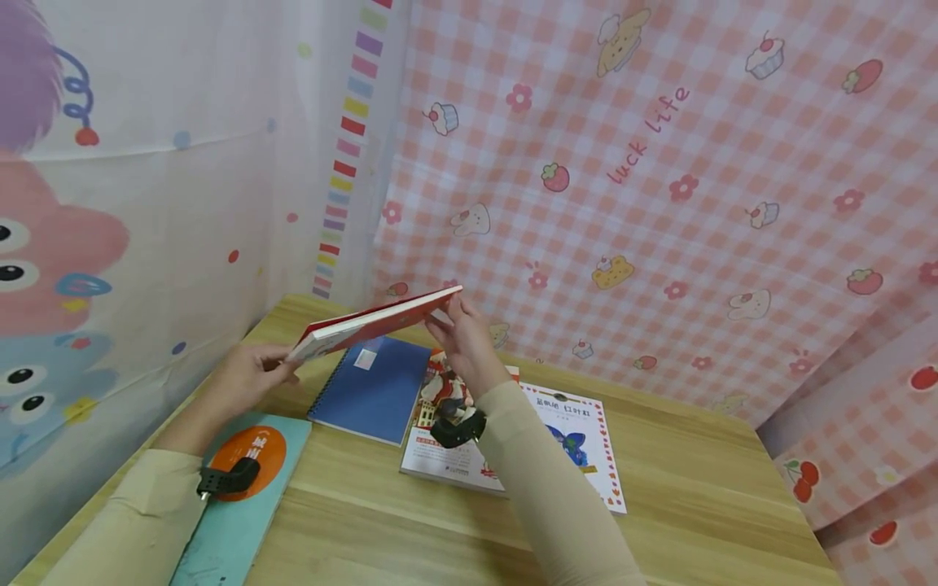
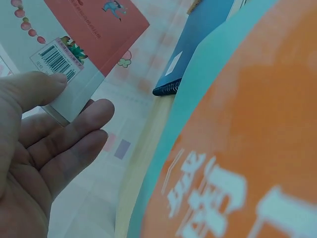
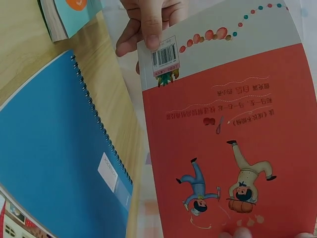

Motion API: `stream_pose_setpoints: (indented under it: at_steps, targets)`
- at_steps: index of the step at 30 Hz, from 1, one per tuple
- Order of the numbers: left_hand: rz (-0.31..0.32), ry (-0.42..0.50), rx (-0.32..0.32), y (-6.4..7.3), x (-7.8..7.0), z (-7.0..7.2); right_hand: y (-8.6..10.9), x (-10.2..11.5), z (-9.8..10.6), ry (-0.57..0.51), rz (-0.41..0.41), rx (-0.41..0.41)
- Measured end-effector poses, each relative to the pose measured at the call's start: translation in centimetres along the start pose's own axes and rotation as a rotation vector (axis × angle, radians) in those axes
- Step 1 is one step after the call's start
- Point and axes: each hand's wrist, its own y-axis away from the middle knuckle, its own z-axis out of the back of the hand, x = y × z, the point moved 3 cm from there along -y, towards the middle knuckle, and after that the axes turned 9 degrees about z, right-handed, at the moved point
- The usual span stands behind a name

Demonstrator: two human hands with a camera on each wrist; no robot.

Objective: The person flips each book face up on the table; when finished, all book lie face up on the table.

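A red and white paperback book [image 1: 384,320] is held up over the table, tilted, with its page edge towards the head camera. Its back cover [image 3: 233,129], with a barcode and two cartoon children, fills much of the right wrist view. My left hand [image 1: 252,378] pinches one corner, the thumb pressed beside the barcode [image 2: 55,60]. At the opposite, higher end, my right hand [image 1: 469,338] grips the book; only its fingertips [image 3: 242,233] show at the bottom of the right wrist view. Beneath the book lies a blue spiral notebook [image 1: 377,399], partly covered by it in the head view.
A turquoise book with an orange circle [image 1: 242,509] lies under the left forearm. Right of the notebook, a book with a colourful cover [image 1: 443,460] lies beside a white book with a blue figure [image 1: 575,443]. Patterned curtains [image 1: 645,220] hang behind the wooden table [image 1: 703,488].
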Motion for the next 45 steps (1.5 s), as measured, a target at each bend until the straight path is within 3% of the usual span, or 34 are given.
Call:
stream_pose_setpoints:
  at_steps: [9, 15, 21, 26, 29, 33, 41, 45]
  targets:
    - [-0.014, 0.182, -0.081, -0.3, 0.6, 0.5, -0.2, -0.2, 0.0, -0.153, 0.028, 0.02]
    - [0.069, 0.173, -0.165, -0.2, 1.0, 1.1, -0.2, -0.1, -0.2, -0.161, 0.057, 0.075]
    - [0.084, 0.271, -0.153, -0.3, 1.2, 1.3, -0.2, -0.3, 0.0, -0.189, 0.037, 0.085]
    - [0.123, 0.436, -0.135, -0.3, 1.5, 1.4, -0.4, -0.6, -0.1, -0.185, 0.028, 0.091]
    - [0.144, 0.593, -0.09, -0.4, 1.8, 1.4, -0.4, -0.7, -0.3, -0.137, 0.033, 0.112]
    - [0.139, 0.75, 0.026, -0.5, 2.1, 1.4, -0.1, -0.6, -0.4, -0.137, 0.033, 0.093]
    - [0.157, 0.946, 0.25, -0.5, 2.3, 0.9, -0.2, -0.7, -0.2, -0.201, 0.037, 0.074]
    - [0.174, 0.989, 0.346, -0.5, 2.3, 0.8, -0.2, -0.8, -0.2, -0.193, 0.039, 0.075]
